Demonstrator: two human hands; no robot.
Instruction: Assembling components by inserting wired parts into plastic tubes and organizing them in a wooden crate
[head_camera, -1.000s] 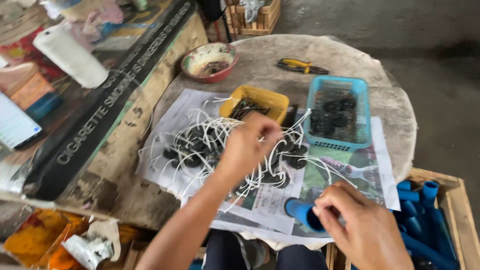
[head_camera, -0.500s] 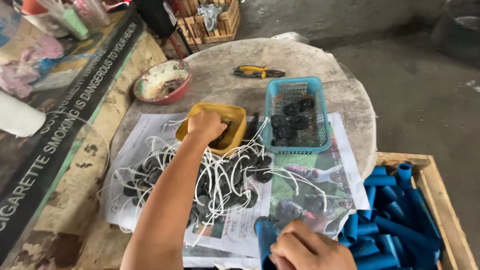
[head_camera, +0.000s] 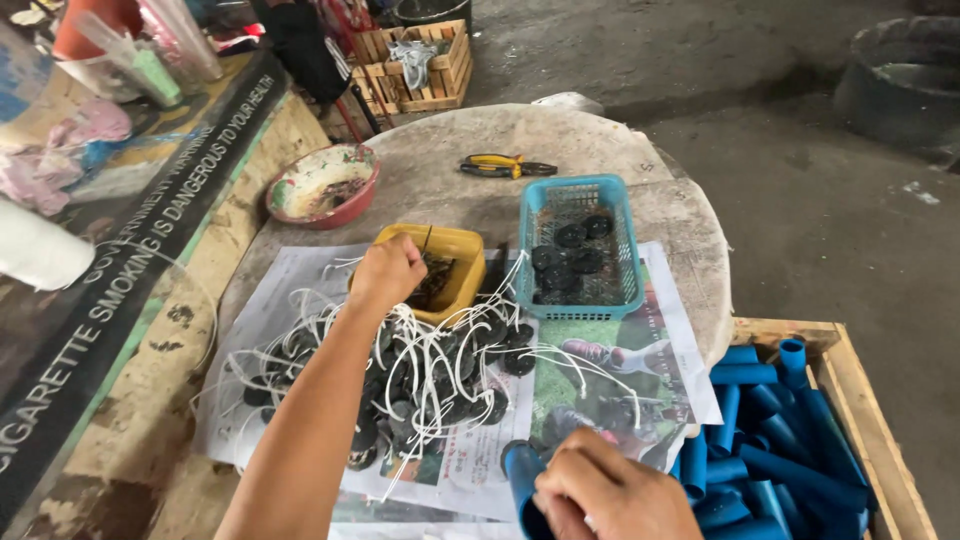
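My left hand (head_camera: 388, 270) reaches forward with curled fingers to the near rim of a small yellow tray (head_camera: 452, 248); whether it grips anything there cannot be seen. Below it lies a pile of black round discs with white wires (head_camera: 430, 375) on sheets of newspaper (head_camera: 290, 290). My right hand (head_camera: 612, 492) is at the bottom edge, closed round the end of a blue plastic pipe piece (head_camera: 520, 475). A light-blue plastic basket (head_camera: 580, 195) holding several black discs stands right of the yellow tray.
A round stone table (head_camera: 440, 170) carries a red-rimmed bowl (head_camera: 322, 185) and yellow-handled pliers (head_camera: 505, 164). A wooden crate (head_camera: 850, 390) full of blue pipe pieces sits at the lower right. A banner-covered counter runs along the left. A wooden box stands beyond the table.
My left hand has moved from the wire pile forward to the yellow tray. The camera has turned right, bringing the crate of blue pipes into view. My right hand keeps the blue pipe.
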